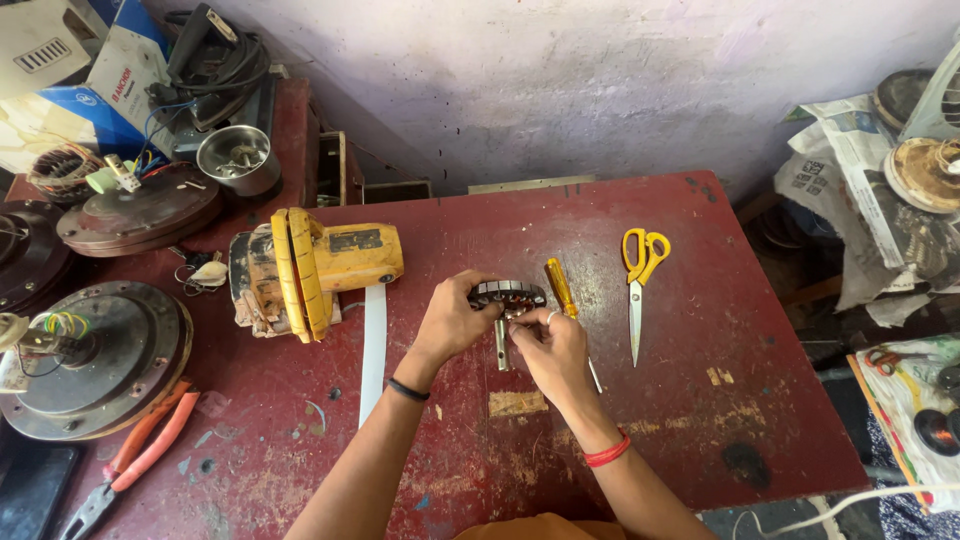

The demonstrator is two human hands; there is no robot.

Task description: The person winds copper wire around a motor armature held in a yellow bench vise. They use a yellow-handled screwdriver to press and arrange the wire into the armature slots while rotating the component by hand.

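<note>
Over the middle of a worn red table (700, 330), my left hand (452, 322) grips a round grey motor stator (508, 293) by its left rim. My right hand (550, 350) closes on the stator's lower side, where a short metal shaft (501, 345) hangs down. A black band circles my left wrist and a red thread my right. A yellow-handled screwdriver (559, 285) lies on the table just right of the stator, partly under my right hand.
Yellow-handled scissors (640, 275) lie to the right. A yellow power tool (315, 265) and a white strip (373, 350) sit to the left. Round fan motor housings (95, 355), orange pliers (140, 450) and a steel bowl (238, 158) crowd the left side. Newspapers (850, 150) are piled at right.
</note>
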